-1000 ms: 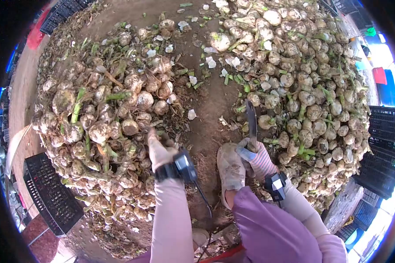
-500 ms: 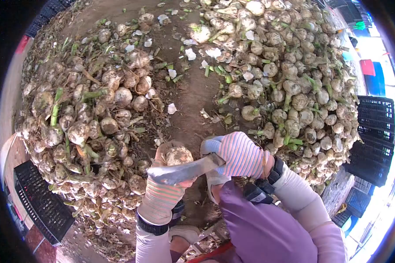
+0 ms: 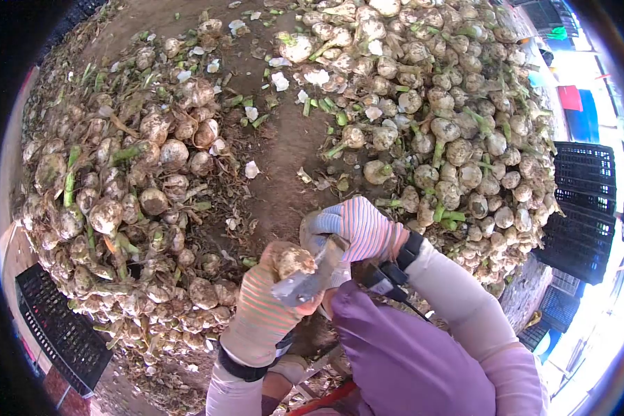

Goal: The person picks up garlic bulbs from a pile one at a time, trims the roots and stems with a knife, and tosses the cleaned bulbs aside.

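My left hand [image 3: 265, 295], in a striped knit glove, is closed round a soil-stained garlic bulb [image 3: 292, 263]. The fingers of my right hand [image 3: 357, 229], gloved in blue and pink stripes, wrap the handle of a broad-bladed knife [image 3: 304, 286]. Its blade slants down to the left, right at the bulb's lower side, and overlaps my left fingers. Both hands are close together in front of my purple-covered lap [image 3: 409, 347].
A heap of garlic bulbs [image 3: 107, 215] lies to the left, and another pile of garlic with green stems [image 3: 457, 149] to the right. Bare soil [image 3: 281, 166] runs between them, dotted with skin scraps. Black crates stand at the left [image 3: 62, 326] and right [image 3: 579, 208].
The left hand and bulb have shifted right, toward the knife. The blade has swung from nearly level to steeply slanted, its tip now lower and further right. The bulb has turned in the hand.
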Tool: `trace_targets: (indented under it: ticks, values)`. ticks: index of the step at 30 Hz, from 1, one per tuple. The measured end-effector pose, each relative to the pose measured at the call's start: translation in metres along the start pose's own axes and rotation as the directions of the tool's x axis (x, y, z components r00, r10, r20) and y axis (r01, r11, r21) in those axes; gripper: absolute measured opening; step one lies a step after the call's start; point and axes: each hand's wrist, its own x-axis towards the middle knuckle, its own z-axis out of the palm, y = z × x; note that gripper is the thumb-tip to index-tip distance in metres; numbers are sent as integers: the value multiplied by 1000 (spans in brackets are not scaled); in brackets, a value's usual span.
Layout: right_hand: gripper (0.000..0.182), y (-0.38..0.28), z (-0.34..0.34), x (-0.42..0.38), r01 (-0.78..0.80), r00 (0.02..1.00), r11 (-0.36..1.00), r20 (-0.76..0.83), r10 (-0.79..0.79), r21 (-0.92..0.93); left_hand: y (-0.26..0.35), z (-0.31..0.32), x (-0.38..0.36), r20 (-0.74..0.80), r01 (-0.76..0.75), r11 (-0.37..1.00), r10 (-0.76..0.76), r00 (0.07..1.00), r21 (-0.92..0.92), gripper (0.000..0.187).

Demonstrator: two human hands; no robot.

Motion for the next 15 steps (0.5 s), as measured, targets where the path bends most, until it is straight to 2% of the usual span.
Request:
trace_targets:
  ticks: [1,2,3,4,5,6,8,9,10,12,13,14,15]
  values:
    - [34,6,2,-3,12,1000,998,-20,-14,-59,-2,1,-4,85,-221,749,216,973,625,35]
    - [34,14,0,-4,12,1000,998,-21,-13,-63,-2,3,-7,286,-338,120,320,903,933,37]
    - [28,23,-2,-6,-197,980,970,-24,196,-141,-4,13,-16,79,-204,394,311,947,896,40]
    - [23,32,-2,-11,-395,917,894,-41,396,-211,-8,5,-20,236,-411,647,343,909,642,36]
    - [18,41,-1,-25,-319,944,935,-145,298,-158,-7,2,-20,306,-473,544,372,876,693,34]
    - [14,30,-3,-28,-395,910,912,-180,372,-112,-2,4,-18,383,-533,426,391,837,731,32]
    - [11,16,0,-31,-362,893,904,-194,407,228,10,9,-17,155,-357,827,322,934,433,34]
    - [8,5,0,-29,-312,898,902,-218,382,297,9,8,-10,158,-393,876,361,919,279,43]
    - [18,-4,1,-27,-272,911,874,-186,369,402,8,6,2,162,-409,912,397,904,45,40]
    - [17,-26,0,-22,-282,908,732,-74,413,620,3,15,9,150,-456,862,492,857,-223,37]
    - [15,-28,1,-20,-283,918,756,-63,392,590,-1,17,14,201,-385,824,496,844,-415,36]
    - [15,-32,1,-18,-280,916,757,-71,394,590,-7,17,19,208,-380,828,492,845,-412,36]
    - [14,-36,0,-15,-214,940,782,-95,329,586,-13,17,23,292,-334,811,507,811,-480,34]
